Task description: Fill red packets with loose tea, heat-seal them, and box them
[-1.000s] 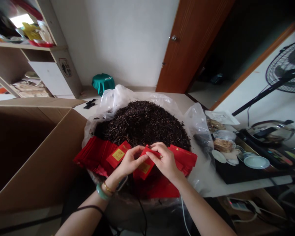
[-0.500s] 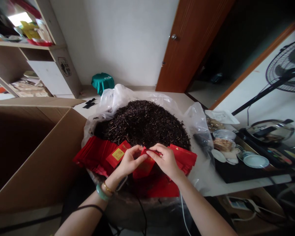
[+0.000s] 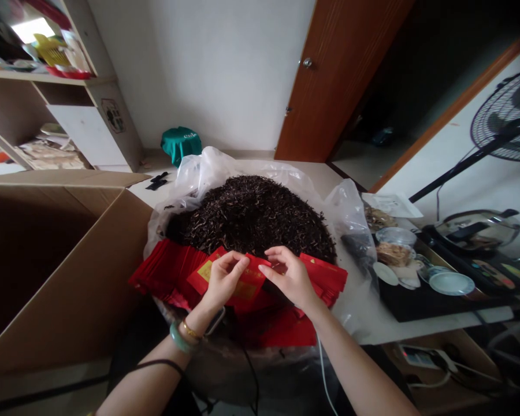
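A heap of dark loose tea leaves [image 3: 253, 216] fills a clear plastic bag [image 3: 208, 167] in front of me. Small red packets with gold labels [image 3: 164, 271] lie fanned along its near edge. My left hand [image 3: 221, 283] and my right hand [image 3: 288, 277] each pinch an end of one red packet [image 3: 249, 280], held flat just above the fanned ones. More red packets [image 3: 325, 274] lie to the right of my right hand. A green bangle and a gold bracelet sit on my left wrist.
A large open cardboard box [image 3: 65, 266] stands at the left. At the right, a dark tea tray [image 3: 420, 300] carries small cups and dishes, with a steel kettle [image 3: 476, 228] and a fan [image 3: 507, 115] behind. Shelves stand at the far left; a brown door [image 3: 338, 75] is at the back.
Both hands have turned the red packet from upright and pinched together to lying sideways, and the hands have drawn slightly apart along it.
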`<state>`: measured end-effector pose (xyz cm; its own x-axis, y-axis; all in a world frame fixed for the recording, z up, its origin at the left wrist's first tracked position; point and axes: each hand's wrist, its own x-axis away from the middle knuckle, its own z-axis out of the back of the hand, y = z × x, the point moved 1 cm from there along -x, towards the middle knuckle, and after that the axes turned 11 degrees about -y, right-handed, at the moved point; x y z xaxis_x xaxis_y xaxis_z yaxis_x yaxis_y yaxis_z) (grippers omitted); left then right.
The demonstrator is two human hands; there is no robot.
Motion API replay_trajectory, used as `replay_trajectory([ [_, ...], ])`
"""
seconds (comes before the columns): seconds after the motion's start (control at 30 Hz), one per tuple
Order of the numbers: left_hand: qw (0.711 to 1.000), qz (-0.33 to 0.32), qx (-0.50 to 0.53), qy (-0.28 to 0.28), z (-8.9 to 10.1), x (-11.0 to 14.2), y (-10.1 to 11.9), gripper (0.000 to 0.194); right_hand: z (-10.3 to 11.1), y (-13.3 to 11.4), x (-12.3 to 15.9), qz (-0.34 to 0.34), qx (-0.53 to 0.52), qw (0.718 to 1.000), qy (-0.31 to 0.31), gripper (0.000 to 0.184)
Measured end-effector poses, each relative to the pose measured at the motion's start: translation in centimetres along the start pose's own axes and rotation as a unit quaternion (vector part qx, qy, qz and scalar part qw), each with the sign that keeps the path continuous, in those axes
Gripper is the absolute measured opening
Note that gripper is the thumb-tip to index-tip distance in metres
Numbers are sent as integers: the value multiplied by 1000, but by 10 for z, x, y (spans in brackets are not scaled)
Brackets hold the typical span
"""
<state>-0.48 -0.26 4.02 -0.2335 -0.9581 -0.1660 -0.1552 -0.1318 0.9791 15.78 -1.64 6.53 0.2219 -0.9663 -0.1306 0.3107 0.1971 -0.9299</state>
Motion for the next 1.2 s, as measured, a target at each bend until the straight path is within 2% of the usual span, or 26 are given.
replay_trajectory([
  [0.2,999,-22,-17,25,-2,1,2,35,-3,3,-2,-61,-86,994,26,37],
  [0.4,1000,-3,-7,29,-2,1,1,29,-4,5,-3,-60,-123,990,28,33],
  [0.5,999,9,2,32,-2,1,1,29,-3,5,-3,-61,-116,991,35,32],
  [0.73,998,0,1,65,-2,0,2,29,-6,7,-3,-64,-106,992,-22,26],
  [1.2,997,5,15,72,-13,2,-2,30,-3,9,-1,-14,-55,998,-1,22],
])
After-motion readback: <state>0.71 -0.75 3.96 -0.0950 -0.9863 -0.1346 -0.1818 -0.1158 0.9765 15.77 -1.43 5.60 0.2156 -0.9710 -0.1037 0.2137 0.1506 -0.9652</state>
